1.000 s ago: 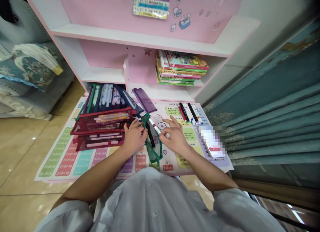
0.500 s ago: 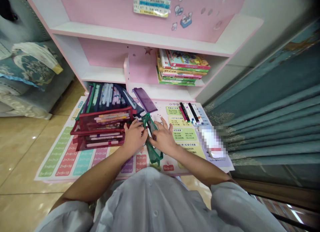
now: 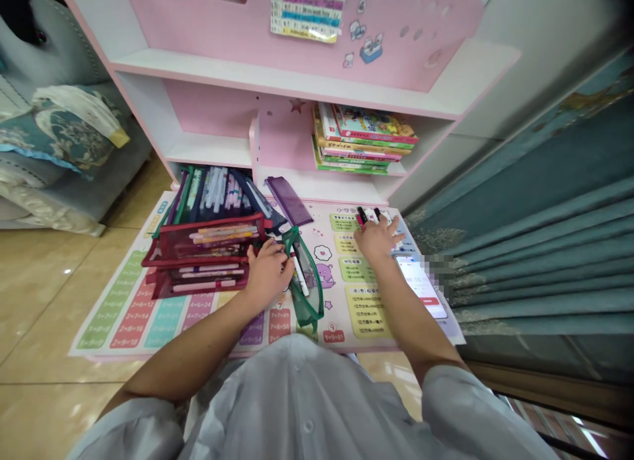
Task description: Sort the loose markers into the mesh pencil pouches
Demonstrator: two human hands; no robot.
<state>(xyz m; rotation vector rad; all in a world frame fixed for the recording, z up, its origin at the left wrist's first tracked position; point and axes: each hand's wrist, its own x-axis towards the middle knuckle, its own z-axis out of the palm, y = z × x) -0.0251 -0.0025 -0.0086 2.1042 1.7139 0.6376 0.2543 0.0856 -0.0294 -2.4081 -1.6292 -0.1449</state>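
Note:
My left hand [image 3: 267, 273] grips the edge of a green see-through zip pouch [image 3: 308, 289], which lies open on the printed multiplication mat [image 3: 119, 321]. A white marker [image 3: 299, 273] with a red band lies inside the pouch, next to a dark pen. My right hand [image 3: 377, 240] rests farther forward, its fingers spread over a small group of markers [image 3: 371, 217] at the back of the mat. Those markers are mostly hidden under the hand. A phone [image 3: 420, 287] with a lit screen lies just to the right of my right wrist.
Red mesh pouches [image 3: 208, 243] filled with pens are stacked left of my left hand, with dark folders [image 3: 208, 192] and a purple pencil case [image 3: 288, 201] behind them. Books [image 3: 364, 143] fill the pink shelf above. A teal curtain [image 3: 535, 268] hangs right; tiled floor [image 3: 44, 301] lies left.
My right hand has left the green pouch and moved forward and right onto the markers. The white marker now lies in the pouch. My left hand stays in place.

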